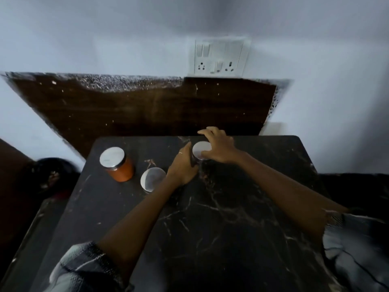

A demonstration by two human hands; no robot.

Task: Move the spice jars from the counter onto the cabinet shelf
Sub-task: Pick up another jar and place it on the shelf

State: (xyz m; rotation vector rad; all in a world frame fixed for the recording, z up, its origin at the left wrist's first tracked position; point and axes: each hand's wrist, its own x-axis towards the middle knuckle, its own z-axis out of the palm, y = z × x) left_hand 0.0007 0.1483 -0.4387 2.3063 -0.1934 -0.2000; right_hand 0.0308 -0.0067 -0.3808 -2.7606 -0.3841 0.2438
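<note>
Sleeves (84, 268) frame both hands: left (183, 167) and right (219, 148) curl around one jar (201, 153); all three jars sit on the counter (231, 218), none shelved.

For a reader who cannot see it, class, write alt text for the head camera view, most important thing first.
Both hands close on a dark jar with a silver lid on a black marble counter: the left hand against its side, the right hand over its lid. To the left stand an orange spice jar and another silver-lidded jar; a switchboard is on the wall behind.
</note>
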